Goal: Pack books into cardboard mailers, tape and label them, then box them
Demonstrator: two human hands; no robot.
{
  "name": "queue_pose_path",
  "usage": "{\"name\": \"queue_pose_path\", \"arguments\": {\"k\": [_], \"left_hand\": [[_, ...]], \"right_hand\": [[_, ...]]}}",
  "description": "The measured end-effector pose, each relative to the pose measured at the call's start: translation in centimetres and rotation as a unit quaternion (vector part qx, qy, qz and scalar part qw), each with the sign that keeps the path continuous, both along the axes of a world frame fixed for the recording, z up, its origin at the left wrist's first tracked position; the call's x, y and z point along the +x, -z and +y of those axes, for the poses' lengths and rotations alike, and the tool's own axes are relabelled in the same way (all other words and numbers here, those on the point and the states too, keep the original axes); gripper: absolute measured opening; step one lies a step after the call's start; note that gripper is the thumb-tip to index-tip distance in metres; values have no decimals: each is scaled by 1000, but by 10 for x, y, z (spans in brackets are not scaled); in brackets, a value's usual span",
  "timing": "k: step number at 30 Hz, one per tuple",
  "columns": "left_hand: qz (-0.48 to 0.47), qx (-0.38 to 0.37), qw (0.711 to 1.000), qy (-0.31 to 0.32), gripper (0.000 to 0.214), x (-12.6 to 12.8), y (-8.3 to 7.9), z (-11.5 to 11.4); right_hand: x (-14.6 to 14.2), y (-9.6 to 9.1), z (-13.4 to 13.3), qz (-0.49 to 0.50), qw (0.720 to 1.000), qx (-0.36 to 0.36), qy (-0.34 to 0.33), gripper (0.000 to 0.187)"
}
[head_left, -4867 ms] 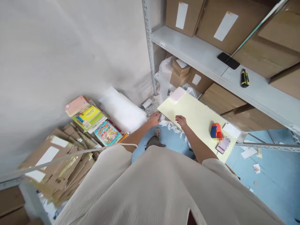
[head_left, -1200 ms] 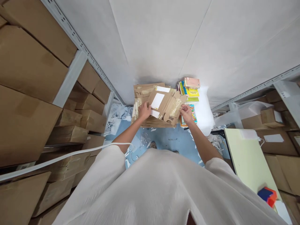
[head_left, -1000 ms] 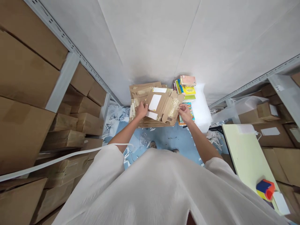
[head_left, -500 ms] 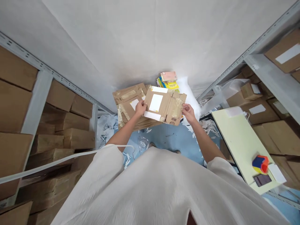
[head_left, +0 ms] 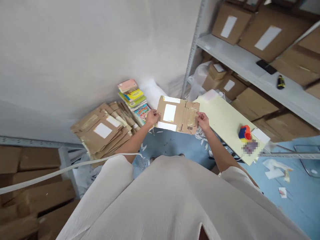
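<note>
Gripped firmly at both ends in a storage room: a flattened cardboard box (head_left: 178,115), raised in midair above the blue floor (head_left: 170,143). Pinched at its left edge between thumb and fingers of the left hand (head_left: 152,117), and at its right edge likewise in the right hand (head_left: 203,121). Stretched lengthwise from hand to hand, crosswise before the body, angled slightly nearer the wearer at the right end. Turned upward to show a large white label (head_left: 169,113) on the wide left panel, and tape with a printed mark on the narrow right one. Flanked at left by stacked flattened cartons (head_left: 110,133) and piled books (head_left: 132,98), and beyond by white sheeting (head_left: 152,90) near the wall (head_left: 100,50). Seen overlapping a corner of the pale counter (head_left: 222,116) at right; impossible to tell whether touching. Open on the near side, over floor dotted with paper scraps (head_left: 144,147).
</note>
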State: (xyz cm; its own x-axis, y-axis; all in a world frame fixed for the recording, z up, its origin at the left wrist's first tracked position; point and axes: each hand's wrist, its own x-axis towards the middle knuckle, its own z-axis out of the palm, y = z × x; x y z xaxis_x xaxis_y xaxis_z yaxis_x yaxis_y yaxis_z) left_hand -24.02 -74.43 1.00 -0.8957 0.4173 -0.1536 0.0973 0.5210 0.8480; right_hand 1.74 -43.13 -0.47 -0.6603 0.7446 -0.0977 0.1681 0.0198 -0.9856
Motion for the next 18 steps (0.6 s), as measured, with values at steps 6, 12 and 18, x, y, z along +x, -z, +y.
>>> {"name": "queue_pose_path", "arguments": {"k": [6, 12, 18], "left_hand": [[-7, -48, 994, 95, 16, 53, -4, 126], [5, -73, 976, 207, 15, 91, -12, 228], [8, -92, 955, 281, 7, 117, 4, 309]], "right_hand": [[108, 10, 63, -45, 993, 19, 112, 49], [192, 16, 95, -52, 979, 10, 195, 54], [240, 24, 109, -60, 963, -18, 263, 55]]}}
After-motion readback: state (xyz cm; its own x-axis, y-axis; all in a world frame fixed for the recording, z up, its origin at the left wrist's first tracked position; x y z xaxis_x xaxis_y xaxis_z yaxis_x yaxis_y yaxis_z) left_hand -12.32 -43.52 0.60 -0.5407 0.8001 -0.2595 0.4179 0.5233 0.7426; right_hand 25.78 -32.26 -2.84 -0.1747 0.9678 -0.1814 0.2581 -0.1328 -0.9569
